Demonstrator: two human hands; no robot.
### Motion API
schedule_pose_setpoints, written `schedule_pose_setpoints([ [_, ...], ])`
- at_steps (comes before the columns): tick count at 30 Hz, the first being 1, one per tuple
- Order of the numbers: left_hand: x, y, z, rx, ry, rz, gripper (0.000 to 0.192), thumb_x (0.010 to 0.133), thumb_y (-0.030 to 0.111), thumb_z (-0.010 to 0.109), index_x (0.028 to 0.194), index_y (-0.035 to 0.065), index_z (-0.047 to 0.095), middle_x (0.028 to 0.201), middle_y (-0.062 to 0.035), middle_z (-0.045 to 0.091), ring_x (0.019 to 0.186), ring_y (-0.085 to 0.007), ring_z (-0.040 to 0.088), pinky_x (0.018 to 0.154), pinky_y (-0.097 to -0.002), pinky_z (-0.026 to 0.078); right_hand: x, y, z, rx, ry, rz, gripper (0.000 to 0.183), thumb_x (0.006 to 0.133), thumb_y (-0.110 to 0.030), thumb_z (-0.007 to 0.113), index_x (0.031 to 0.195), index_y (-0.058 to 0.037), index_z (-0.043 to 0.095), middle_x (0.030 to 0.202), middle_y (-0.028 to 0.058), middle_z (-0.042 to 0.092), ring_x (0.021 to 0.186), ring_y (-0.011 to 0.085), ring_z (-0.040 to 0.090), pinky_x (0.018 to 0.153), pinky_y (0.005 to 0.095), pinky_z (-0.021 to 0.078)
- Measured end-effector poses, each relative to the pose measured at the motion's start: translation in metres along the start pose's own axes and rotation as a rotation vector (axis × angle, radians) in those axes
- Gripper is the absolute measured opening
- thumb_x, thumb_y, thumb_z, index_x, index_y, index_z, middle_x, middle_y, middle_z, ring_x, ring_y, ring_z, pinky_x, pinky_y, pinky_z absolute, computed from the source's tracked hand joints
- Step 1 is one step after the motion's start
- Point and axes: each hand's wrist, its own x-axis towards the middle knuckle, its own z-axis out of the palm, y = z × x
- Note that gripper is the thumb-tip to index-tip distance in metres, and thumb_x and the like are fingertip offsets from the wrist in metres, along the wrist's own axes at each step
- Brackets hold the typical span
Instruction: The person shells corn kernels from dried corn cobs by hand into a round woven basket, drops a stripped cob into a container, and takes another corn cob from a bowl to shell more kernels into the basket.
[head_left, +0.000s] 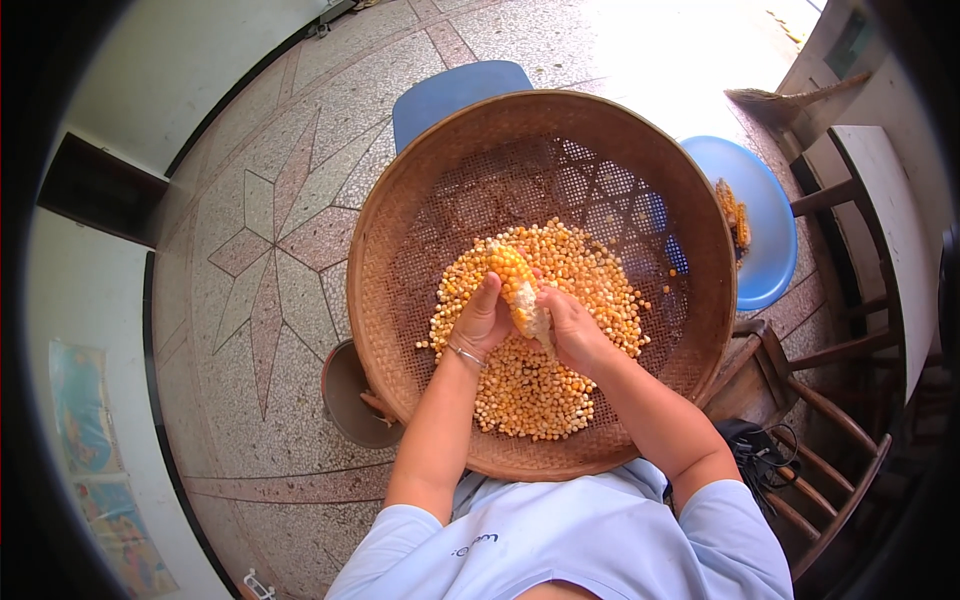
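Both of my hands grip one corn cob (514, 279) above a round woven bamboo sieve basket (379, 262). Yellow kernels cover the cob's far part, while its near part is bare and pale. My left hand (480, 319), with a bracelet at the wrist, holds the cob's left side. On its right side, my right hand (574, 330) has its thumb against the bare part. Loose corn kernels (532, 390) lie in a broad heap in the basket beneath both hands. Some of my fingers are hidden behind the cob.
Right of the basket is a blue plastic basin (772, 255) with corn cobs (735, 217). A blue stool (457, 94) shows beyond the basket, and a dark bucket (352, 409) at its left. A wooden chair (825, 450), a table (889, 225) and a straw broom (787, 101) stand right.
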Motion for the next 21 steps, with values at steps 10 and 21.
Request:
schedule_pose_setpoints([
  [10, -0.003, 0.0, 0.002, 0.191, 0.016, 0.024, 0.071, 0.072, 0.052, 0.069, 0.127, 0.0119, 0.045, 0.11, -0.0037, 0.059, 0.106, -0.0188, 0.054, 0.088, -0.0423, 0.048, -0.009, -0.018, 0.012, 0.029, 0.09, 0.123, 0.042, 0.091, -0.047, 0.045, 0.112, -0.0103, 0.05, 0.089, 0.0035, 0.057, 0.075, 0.0133, 0.057, 0.054, 0.0298, 0.0473],
  [21, -0.003, 0.001, 0.006, 0.121, 0.009, 0.043, 0.055, 0.074, 0.041, 0.072, 0.116, 0.0109, 0.053, 0.108, -0.0004, 0.06, 0.1, -0.0145, 0.056, 0.089, -0.0346, 0.046, -0.007, -0.007, 0.008, -0.21, 0.074, 0.009, 0.049, 0.091, -0.054, 0.041, 0.11, -0.0088, 0.05, 0.086, 0.0052, 0.056, 0.076, 0.0143, 0.057, 0.053, 0.0293, 0.0482],
])
